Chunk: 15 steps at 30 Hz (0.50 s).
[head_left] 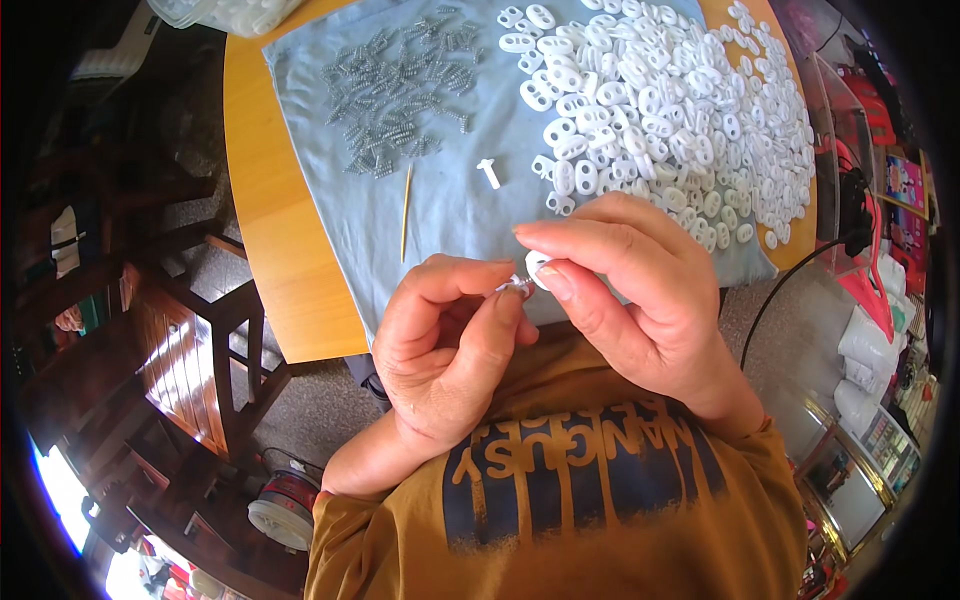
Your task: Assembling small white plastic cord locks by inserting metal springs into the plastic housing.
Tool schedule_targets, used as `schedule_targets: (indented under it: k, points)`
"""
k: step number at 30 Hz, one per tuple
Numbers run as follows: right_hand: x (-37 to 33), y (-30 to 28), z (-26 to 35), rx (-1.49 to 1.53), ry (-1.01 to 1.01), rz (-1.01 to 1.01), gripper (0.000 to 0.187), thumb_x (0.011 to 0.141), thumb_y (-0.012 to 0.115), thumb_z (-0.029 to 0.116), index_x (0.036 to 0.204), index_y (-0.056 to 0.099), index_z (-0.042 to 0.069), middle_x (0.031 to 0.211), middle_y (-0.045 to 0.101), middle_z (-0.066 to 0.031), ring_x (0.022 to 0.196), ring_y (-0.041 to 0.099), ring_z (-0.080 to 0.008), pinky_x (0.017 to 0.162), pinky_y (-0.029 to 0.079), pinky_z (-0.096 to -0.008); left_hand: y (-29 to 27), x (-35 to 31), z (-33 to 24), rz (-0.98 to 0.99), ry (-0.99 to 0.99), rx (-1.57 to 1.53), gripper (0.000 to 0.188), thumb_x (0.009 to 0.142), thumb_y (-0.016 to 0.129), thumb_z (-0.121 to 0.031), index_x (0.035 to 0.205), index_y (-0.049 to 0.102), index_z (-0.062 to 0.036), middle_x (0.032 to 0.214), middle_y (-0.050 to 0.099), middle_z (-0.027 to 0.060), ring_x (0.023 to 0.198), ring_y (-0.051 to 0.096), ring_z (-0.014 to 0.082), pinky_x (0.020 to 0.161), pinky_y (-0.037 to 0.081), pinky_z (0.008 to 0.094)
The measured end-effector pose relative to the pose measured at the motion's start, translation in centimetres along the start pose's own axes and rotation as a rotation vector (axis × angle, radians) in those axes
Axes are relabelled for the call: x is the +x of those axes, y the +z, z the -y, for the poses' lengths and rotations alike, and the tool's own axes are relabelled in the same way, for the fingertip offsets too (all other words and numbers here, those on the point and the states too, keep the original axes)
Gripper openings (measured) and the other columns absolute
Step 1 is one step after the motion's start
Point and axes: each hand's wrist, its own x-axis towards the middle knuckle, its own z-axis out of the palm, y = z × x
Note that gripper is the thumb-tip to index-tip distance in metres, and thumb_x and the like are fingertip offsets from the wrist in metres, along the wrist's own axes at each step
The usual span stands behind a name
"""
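My left hand (440, 345) pinches a small white plastic piece (513, 287) between thumb and forefinger; what looks like a bit of metal spring shows at its end. Thumb and fingers of my right hand (645, 285) grip a white oval cord-lock piece (537, 264), held right against the left hand's piece. Both hands are above the table's near edge, close to my body. Fingers hide most of the two parts. Beyond them, a white T-shaped plastic piece (489, 174) and a thin wooden stick (406, 214) lie on the blue-grey cloth (330, 195).
At the back left of the cloth lies a heap of small metal springs (395, 95). White two-holed cord-lock pieces (640, 95) cover the back right, spilling onto the wooden table (262, 240). A clear container (225, 12) stands at the far left corner. A wooden chair (185, 350) stands left.
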Motion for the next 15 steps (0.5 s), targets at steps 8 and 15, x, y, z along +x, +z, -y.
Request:
schedule_targets:
  k: [8,15]
  points:
    - [0.0,0.3,-0.4,0.122,-0.033,-0.041,0.019,0.077,0.066,-0.003,0.095,0.061,0.0,0.077,0.061,-0.009,0.065,0.058,-0.0201,0.058,0.045,-0.0287,0.1,0.1,-0.6,0.009,-0.046,-0.083,0.017,0.086,0.056,0.007,0.101,0.056,0.0004,0.091,0.061,0.0068,0.069,0.058,0.0075,0.062,0.048,0.0193]
    - [0.5,0.4,-0.9,-0.065,-0.217,-0.124,0.025,0.069,0.07,-0.002,0.093,0.062,0.001,0.078,0.06,-0.008,0.063,0.058,-0.022,0.054,0.045,-0.03,0.2,0.8,-0.7,0.021,-0.061,-0.106,0.017,0.086,0.056,0.008,0.101,0.056,-0.0003,0.09,0.062,0.0062,0.07,0.059,0.0071,0.063,0.049,0.0197]
